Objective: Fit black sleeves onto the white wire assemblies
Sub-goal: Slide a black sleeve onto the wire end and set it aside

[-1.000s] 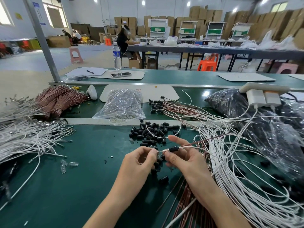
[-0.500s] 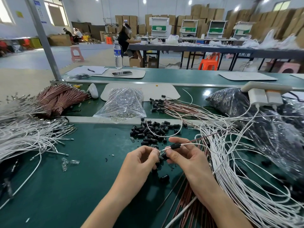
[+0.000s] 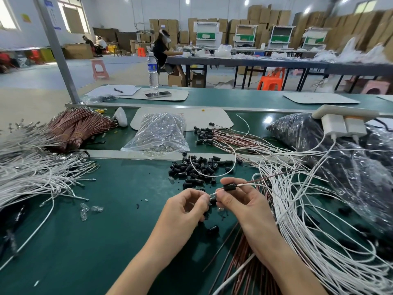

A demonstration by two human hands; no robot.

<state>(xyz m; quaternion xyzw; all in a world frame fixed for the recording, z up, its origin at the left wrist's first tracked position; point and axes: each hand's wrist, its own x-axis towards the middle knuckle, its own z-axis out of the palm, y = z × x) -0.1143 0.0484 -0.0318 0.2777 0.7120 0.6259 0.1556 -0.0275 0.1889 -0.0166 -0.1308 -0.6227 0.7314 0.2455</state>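
Over the green bench my right hand (image 3: 240, 201) pinches a black sleeve (image 3: 230, 186) threaded on a white wire (image 3: 244, 185) that runs off to the right beside a brown wire. My left hand (image 3: 187, 204) pinches the wire's metal tip just left of the sleeve; the two hands nearly touch. Loose black sleeves (image 3: 197, 169) lie in a pile just beyond the hands, and a few more lie under them. A big heap of white wires (image 3: 308, 220) spreads to the right.
More white wires (image 3: 32, 177) lie at the left, with brown wire bundles (image 3: 78, 128) behind them. A clear bag (image 3: 161, 135) and a dark bag (image 3: 319, 141) sit further back. Small clear bulbs (image 3: 89, 209) lie left of my hands. Brown wires (image 3: 244, 262) lie under my right forearm.
Both hands have stayed in place, working the sleeve along the wire. The sleeve sits slightly higher above my right fingers than before.
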